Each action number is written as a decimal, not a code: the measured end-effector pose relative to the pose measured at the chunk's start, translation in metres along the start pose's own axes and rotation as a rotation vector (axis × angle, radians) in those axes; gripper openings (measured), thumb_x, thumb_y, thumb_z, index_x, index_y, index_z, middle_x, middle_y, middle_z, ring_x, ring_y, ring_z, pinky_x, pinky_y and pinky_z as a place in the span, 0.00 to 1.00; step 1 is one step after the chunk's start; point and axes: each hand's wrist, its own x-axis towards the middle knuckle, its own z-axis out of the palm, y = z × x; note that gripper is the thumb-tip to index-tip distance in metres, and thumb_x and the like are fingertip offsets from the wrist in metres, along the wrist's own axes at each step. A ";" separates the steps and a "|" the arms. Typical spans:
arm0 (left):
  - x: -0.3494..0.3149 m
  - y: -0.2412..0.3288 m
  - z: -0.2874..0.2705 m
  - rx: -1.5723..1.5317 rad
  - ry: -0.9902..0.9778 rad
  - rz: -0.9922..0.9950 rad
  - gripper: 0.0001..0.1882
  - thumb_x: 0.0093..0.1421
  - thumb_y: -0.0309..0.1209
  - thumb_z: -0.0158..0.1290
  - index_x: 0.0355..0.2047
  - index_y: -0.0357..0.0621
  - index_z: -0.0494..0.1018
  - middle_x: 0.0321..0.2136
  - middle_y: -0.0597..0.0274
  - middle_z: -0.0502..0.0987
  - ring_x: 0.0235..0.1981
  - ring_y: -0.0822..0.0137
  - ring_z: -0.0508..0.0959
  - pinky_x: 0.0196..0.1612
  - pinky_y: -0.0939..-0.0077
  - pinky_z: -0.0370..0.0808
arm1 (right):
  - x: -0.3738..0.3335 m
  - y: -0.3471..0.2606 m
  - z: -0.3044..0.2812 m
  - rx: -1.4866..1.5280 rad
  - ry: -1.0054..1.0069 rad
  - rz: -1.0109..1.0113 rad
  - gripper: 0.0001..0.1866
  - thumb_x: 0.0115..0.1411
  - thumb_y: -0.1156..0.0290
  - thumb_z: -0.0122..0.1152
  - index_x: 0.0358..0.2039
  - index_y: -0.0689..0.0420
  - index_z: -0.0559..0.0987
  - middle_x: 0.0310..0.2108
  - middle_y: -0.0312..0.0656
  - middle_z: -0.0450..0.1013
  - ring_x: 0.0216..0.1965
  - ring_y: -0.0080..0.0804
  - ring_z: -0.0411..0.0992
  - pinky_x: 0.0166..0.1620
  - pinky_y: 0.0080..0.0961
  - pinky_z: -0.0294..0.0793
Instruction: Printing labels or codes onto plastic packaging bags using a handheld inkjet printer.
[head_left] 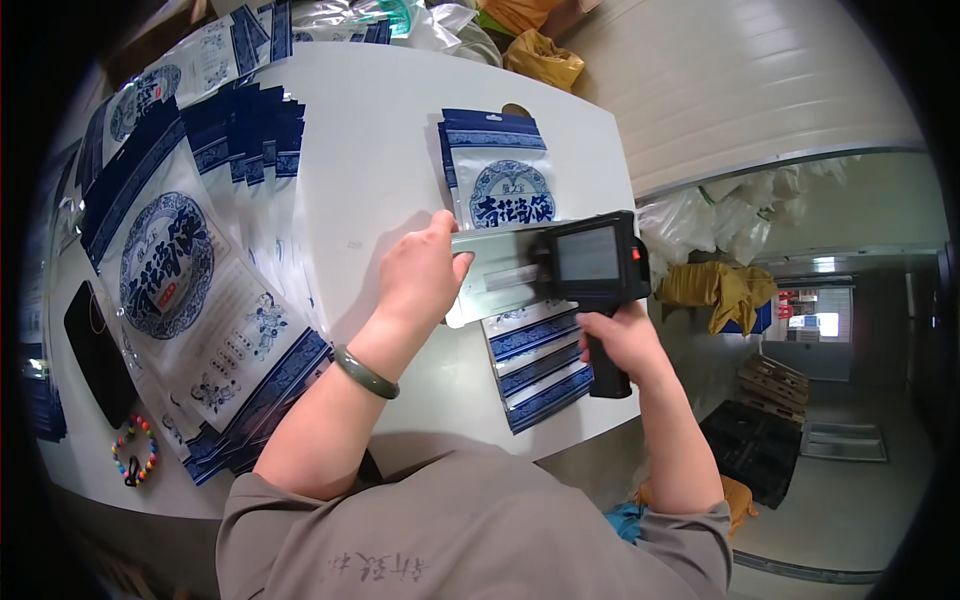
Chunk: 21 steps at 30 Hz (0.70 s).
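Observation:
My right hand (pixel 630 345) is wrapped round the handle of a black handheld inkjet printer (pixel 590 262) with a small grey screen. The printer sits at the right part of a flat metal plate (pixel 492 280). At the plate's left edge, my left hand (pixel 415 270) grips it with fingers and thumb. Under the plate lies a small stack of blue-and-white packaging bags (pixel 505 170). Their upper ends show beyond the plate, and their lower ends are fanned out toward me. The plate hides the middle of the stack.
More of these bags (pixel 165 265) lie in a large overlapping pile on the left of the white table (pixel 370 110). A black phone (pixel 98 350) and a colourful bead bracelet (pixel 133 450) are at the near left. Yellow sacks (pixel 715 295) and a black pallet (pixel 752 450) stand on the floor to the right.

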 end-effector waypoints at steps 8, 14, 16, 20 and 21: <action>0.003 -0.003 -0.005 -0.108 -0.027 -0.046 0.15 0.54 0.33 0.59 0.40 0.40 0.72 0.29 0.51 0.80 0.33 0.54 0.80 0.37 0.63 0.76 | 0.009 0.065 -0.039 0.500 0.154 -0.186 0.15 0.57 0.70 0.58 0.41 0.67 0.73 0.26 0.47 0.75 0.30 0.36 0.76 0.38 0.30 0.77; -0.005 0.011 -0.008 -0.066 -0.087 0.078 0.15 0.54 0.33 0.59 0.39 0.40 0.74 0.31 0.48 0.79 0.34 0.53 0.80 0.39 0.63 0.75 | 0.021 0.105 -0.037 0.949 0.094 -0.465 0.19 0.60 0.69 0.52 0.47 0.71 0.71 0.34 0.54 0.77 0.43 0.46 0.75 0.57 0.37 0.68; -0.015 0.027 -0.008 -0.139 -0.210 0.068 0.15 0.53 0.33 0.59 0.39 0.40 0.74 0.33 0.47 0.79 0.36 0.51 0.79 0.40 0.63 0.75 | 0.016 0.112 -0.035 0.962 0.082 -0.402 0.19 0.60 0.68 0.52 0.46 0.70 0.72 0.33 0.53 0.77 0.42 0.46 0.75 0.57 0.37 0.68; -0.032 0.041 0.011 -0.116 -0.200 0.204 0.16 0.53 0.35 0.62 0.37 0.38 0.74 0.30 0.49 0.80 0.31 0.59 0.80 0.33 0.70 0.75 | 0.014 0.114 -0.032 0.924 -0.003 -0.361 0.18 0.59 0.66 0.53 0.45 0.67 0.73 0.30 0.49 0.77 0.39 0.44 0.76 0.52 0.36 0.71; -0.032 0.043 0.010 -0.100 -0.194 0.197 0.16 0.53 0.35 0.62 0.37 0.38 0.74 0.30 0.49 0.80 0.31 0.59 0.80 0.33 0.70 0.75 | 0.016 0.117 -0.031 0.902 -0.035 -0.368 0.18 0.58 0.66 0.53 0.44 0.65 0.74 0.29 0.47 0.77 0.37 0.42 0.76 0.50 0.36 0.72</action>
